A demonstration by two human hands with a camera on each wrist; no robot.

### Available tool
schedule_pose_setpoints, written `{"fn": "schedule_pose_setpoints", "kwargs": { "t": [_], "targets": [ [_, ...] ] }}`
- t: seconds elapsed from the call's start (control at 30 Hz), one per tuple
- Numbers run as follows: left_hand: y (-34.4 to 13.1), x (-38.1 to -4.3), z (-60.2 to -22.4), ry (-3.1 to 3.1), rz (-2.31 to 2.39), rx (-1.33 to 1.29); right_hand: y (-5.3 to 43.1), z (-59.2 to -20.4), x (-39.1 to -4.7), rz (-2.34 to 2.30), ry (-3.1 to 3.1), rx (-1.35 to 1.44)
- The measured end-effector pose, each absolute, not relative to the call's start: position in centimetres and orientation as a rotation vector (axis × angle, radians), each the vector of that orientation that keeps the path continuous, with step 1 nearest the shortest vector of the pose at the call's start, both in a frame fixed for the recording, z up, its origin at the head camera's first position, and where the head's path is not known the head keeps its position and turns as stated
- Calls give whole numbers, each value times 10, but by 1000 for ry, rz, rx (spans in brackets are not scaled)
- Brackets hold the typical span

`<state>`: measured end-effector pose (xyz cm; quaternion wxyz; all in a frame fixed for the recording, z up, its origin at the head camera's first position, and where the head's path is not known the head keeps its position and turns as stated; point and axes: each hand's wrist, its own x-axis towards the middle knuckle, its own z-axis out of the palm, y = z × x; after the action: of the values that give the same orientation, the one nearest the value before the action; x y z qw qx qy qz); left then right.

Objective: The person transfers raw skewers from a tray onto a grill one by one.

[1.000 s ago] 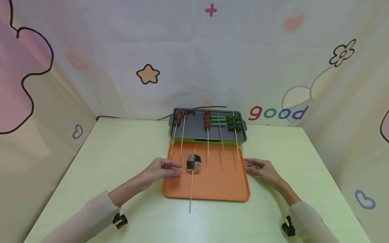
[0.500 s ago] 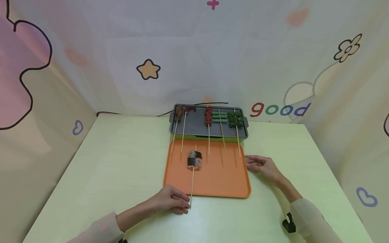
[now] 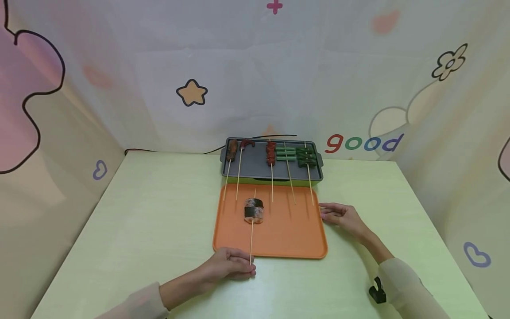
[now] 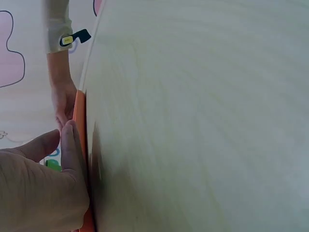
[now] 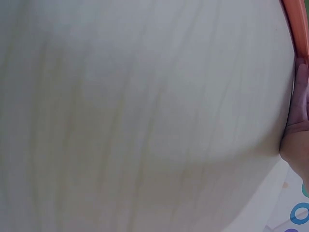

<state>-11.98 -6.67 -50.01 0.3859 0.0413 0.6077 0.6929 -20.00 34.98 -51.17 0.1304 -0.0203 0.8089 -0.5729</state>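
Observation:
My left hand pinches the lower end of a wooden skewer between thumb and fingers, just off the tray's near edge. That skewer bears a pale, chunky piece of food with dark bands, over the left part of an orange tray. In the left wrist view, thumb and index finger of the left hand come close together; the stick cannot be made out there. At the tray's right rim, my right hand touches the edge with outstretched fingers. Only part of the right hand shows in the right wrist view.
Behind the tray stands a grey grill pan on a green base. Several skewers lie across it, among them dark green pieces, light green sticks and red chunks; their sticks overhang the tray. A printed curtain closes the back.
My left hand has left the tray's left side, come down toward the near edge and taken hold of the skewer's stick end. The right hand stays at the tray's right rim.

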Motion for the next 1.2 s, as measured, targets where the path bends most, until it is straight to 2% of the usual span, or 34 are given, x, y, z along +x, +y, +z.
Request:
{"fn": "schedule_pose_setpoints", "kwargs": {
  "t": [0.53,1.2],
  "targets": [
    [-62,-128,-493,1530,1818,71,348,-509,-198,-1679,2345,-81],
    [-70,-123,-501,1547,1860,153,347,-512,-200,-1702,2340,-70]
  ]
}}
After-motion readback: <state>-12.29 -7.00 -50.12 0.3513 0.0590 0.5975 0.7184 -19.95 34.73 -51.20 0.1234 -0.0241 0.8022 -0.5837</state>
